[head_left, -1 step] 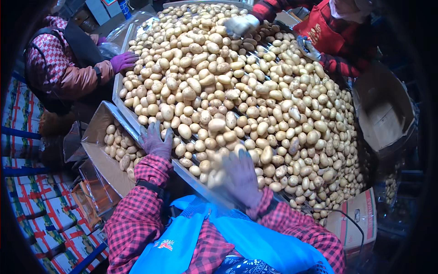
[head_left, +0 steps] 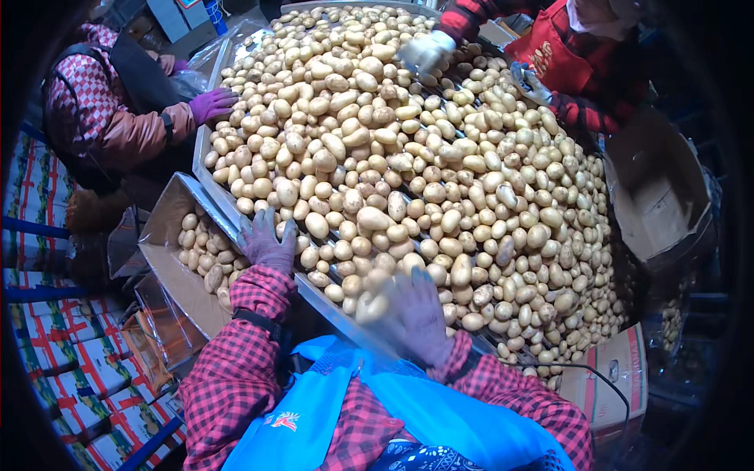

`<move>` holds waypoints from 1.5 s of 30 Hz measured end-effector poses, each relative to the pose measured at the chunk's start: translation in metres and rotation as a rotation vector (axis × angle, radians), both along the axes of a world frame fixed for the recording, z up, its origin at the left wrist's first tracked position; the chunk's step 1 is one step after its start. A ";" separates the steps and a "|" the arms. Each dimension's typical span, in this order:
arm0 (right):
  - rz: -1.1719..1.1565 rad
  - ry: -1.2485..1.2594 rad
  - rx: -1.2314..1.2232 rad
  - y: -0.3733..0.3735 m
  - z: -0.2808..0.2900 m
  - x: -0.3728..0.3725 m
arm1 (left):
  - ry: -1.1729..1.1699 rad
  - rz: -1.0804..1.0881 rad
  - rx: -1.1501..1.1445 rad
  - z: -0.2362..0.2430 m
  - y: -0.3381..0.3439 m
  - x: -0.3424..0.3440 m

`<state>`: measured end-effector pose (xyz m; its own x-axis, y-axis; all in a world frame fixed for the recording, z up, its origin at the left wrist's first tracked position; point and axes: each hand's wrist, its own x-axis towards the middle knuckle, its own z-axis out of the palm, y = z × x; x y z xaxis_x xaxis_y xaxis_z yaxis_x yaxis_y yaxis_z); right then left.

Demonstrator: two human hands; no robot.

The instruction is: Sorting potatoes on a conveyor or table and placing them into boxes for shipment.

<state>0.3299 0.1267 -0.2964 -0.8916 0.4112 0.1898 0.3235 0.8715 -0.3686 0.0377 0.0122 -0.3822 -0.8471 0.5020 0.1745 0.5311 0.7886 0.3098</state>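
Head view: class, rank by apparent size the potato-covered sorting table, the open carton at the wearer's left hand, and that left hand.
1. Sorting table, by far the largest.
2. Open carton holding potatoes.
3. Left hand, smallest, though nearness to the camera may enlarge it.

A single wide fisheye view looks steeply down from the wearer's head, close over a long sorting table (head_left: 206,169) heaped with potatoes (head_left: 408,180). The table runs away toward twelve and one o'clock, its straight edges bowing near the dark round rim. The wearer's own checked sleeves and blue apron (head_left: 408,416) enter at six o'clock, very near the lens. A cardboard box (head_left: 169,259) sits at eight o'clock. Other workers stand at ten and one o'clock.
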 end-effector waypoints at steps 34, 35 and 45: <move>0.059 0.118 -0.861 0.057 0.011 -0.086 | -2.020 -0.098 1.154 0.061 0.015 0.085; 0.154 0.118 -0.616 0.056 -0.002 -0.086 | -2.356 -0.168 1.204 0.046 0.018 0.081; 0.178 -0.108 0.090 0.114 -0.018 -0.169 | -2.557 -0.052 1.139 0.018 0.018 0.063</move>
<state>0.1610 0.2404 -0.3141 -0.9657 0.2312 0.1181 0.1950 0.9462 -0.2581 0.1004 0.0304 -0.3640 0.1107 0.9388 -0.3261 -0.9933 0.1159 -0.0034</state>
